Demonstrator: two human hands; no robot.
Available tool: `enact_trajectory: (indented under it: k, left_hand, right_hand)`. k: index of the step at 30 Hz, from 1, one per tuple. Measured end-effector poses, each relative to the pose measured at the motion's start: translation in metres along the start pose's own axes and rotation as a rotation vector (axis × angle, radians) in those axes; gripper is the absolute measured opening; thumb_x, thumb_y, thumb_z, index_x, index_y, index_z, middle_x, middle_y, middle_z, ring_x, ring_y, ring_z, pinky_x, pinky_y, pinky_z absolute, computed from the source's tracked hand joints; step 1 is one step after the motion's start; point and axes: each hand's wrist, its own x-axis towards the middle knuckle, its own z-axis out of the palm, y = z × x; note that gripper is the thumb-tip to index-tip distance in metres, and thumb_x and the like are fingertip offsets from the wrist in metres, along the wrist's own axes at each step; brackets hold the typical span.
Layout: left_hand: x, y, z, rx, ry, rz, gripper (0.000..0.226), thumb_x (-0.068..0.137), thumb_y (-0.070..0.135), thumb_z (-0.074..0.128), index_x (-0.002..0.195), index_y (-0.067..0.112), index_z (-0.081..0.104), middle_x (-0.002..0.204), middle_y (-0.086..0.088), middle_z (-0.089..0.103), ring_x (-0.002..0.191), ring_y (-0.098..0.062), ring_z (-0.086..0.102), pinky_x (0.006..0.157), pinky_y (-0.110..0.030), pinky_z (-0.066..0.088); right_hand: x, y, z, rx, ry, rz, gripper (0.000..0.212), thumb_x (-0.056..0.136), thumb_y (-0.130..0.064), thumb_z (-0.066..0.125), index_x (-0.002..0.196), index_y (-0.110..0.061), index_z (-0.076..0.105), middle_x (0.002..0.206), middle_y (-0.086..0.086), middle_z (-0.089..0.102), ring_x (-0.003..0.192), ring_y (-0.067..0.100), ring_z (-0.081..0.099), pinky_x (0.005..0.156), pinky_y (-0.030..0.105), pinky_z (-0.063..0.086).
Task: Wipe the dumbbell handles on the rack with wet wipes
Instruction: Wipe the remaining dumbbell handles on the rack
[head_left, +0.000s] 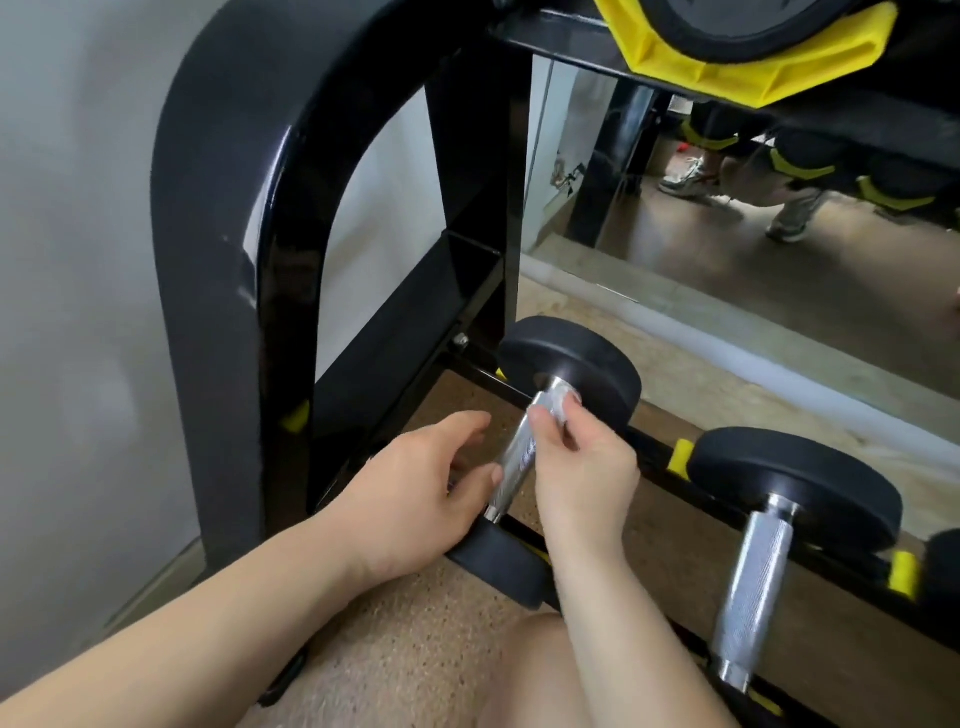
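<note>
The leftmost dumbbell rests on the rack's bottom rail, with a knurled steel handle between a far black head and a near black head. My right hand pinches a small whitish wet wipe round the upper end of that handle, between thumb and fingers; most of the wipe is hidden. To the handle's left is my left hand, fingers loosely spread and the thumb tip touching the lower part of the handle.
A second dumbbell, with a steel handle, lies on the rail to the right. The rack's thick black side frame rises at the left against a grey wall. A yellow cradle with a dumbbell hangs overhead. A mirror stands behind. My bare knee is below.
</note>
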Motion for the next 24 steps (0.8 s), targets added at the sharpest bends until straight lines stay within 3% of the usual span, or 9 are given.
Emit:
enact_trajectory:
  k: [2, 4, 5, 8, 11, 15, 20, 22, 24]
  left_hand:
    - [0.0, -0.003, 0.001, 0.015, -0.024, -0.006, 0.056, 0.101, 0.047, 0.056, 0.153, 0.032, 0.042, 0.14, 0.009, 0.062, 0.125, -0.005, 0.059, 0.106, -0.033, 0.05]
    - [0.0, -0.005, 0.002, 0.032, -0.03, -0.008, 0.056, 0.102, 0.047, 0.054, 0.154, 0.03, 0.041, 0.139, 0.006, 0.063, 0.126, -0.009, 0.059, 0.105, -0.035, 0.05]
    - [0.0, -0.005, 0.003, 0.042, -0.032, -0.007, 0.055, 0.103, 0.046, 0.053, 0.154, 0.029, 0.041, 0.138, 0.006, 0.063, 0.126, -0.01, 0.059, 0.105, -0.035, 0.05]
    - [0.0, -0.005, 0.004, 0.071, -0.035, 0.003, 0.053, 0.104, 0.045, 0.05, 0.153, 0.027, 0.041, 0.135, 0.005, 0.064, 0.123, -0.012, 0.06, 0.103, -0.036, 0.05]
    - [0.0, -0.006, 0.004, 0.077, -0.033, 0.007, 0.052, 0.104, 0.045, 0.05, 0.152, 0.027, 0.042, 0.132, 0.006, 0.065, 0.121, -0.012, 0.061, 0.102, -0.037, 0.051]
    - [0.003, -0.006, 0.007, 0.071, -0.058, -0.014, 0.052, 0.104, 0.043, 0.049, 0.153, 0.027, 0.042, 0.14, 0.006, 0.062, 0.129, -0.012, 0.058, 0.108, -0.036, 0.048]
    - [0.005, -0.004, 0.005, 0.057, -0.072, -0.036, 0.05, 0.104, 0.039, 0.053, 0.152, 0.027, 0.046, 0.144, 0.006, 0.06, 0.131, -0.01, 0.057, 0.111, -0.028, 0.044]
    - [0.004, -0.004, 0.004, 0.041, -0.074, -0.036, 0.049, 0.104, 0.041, 0.054, 0.15, 0.025, 0.048, 0.142, 0.006, 0.062, 0.128, -0.009, 0.059, 0.11, -0.029, 0.046]
    - [0.001, -0.003, 0.003, 0.06, -0.051, -0.018, 0.047, 0.103, 0.044, 0.052, 0.147, 0.025, 0.052, 0.135, 0.006, 0.066, 0.122, -0.01, 0.062, 0.105, -0.033, 0.049]
  right_hand:
    - [-0.004, -0.001, 0.01, 0.192, 0.06, 0.104, 0.027, 0.091, -0.025, 0.078, 0.118, -0.024, 0.076, 0.09, -0.028, 0.066, 0.082, -0.014, 0.061, 0.069, 0.001, 0.047]
    - [0.005, -0.006, 0.014, 0.287, 0.139, 0.172, 0.011, 0.089, -0.026, 0.081, 0.09, -0.037, 0.078, 0.076, -0.024, 0.071, 0.081, -0.006, 0.068, 0.077, 0.016, 0.056]
    - [0.008, -0.009, 0.012, 0.273, 0.156, 0.18, 0.021, 0.09, -0.027, 0.08, 0.077, -0.042, 0.073, 0.073, -0.025, 0.071, 0.078, -0.004, 0.069, 0.076, 0.022, 0.058]
    - [0.007, -0.006, 0.008, 0.148, 0.137, 0.055, 0.027, 0.097, -0.024, 0.071, 0.074, -0.039, 0.072, 0.069, -0.018, 0.071, 0.074, -0.006, 0.068, 0.065, 0.018, 0.053]
    - [-0.007, 0.003, 0.001, -0.018, 0.039, -0.099, 0.022, 0.099, -0.02, 0.066, 0.081, -0.022, 0.078, 0.064, -0.011, 0.066, 0.067, -0.001, 0.064, 0.057, 0.01, 0.048]
    - [-0.022, 0.015, -0.02, -0.152, -0.103, -0.249, 0.018, 0.096, -0.019, 0.07, 0.082, -0.022, 0.081, 0.062, -0.012, 0.065, 0.062, 0.003, 0.062, 0.054, 0.013, 0.044]
    - [-0.028, 0.026, -0.05, -0.122, -0.523, -0.012, 0.032, 0.092, -0.035, 0.068, 0.089, -0.003, 0.07, 0.078, 0.021, 0.067, 0.064, 0.009, 0.049, 0.06, 0.033, 0.047]
    - [-0.018, 0.024, -0.06, -0.211, -0.357, -0.056, 0.027, 0.093, -0.034, 0.069, 0.083, -0.01, 0.075, 0.063, 0.006, 0.065, 0.059, 0.008, 0.054, 0.059, 0.029, 0.051]
    - [-0.004, 0.013, -0.064, -0.242, -0.154, -0.08, 0.017, 0.094, -0.027, 0.07, 0.085, -0.019, 0.081, 0.07, -0.009, 0.07, 0.069, 0.0, 0.064, 0.06, 0.012, 0.046]
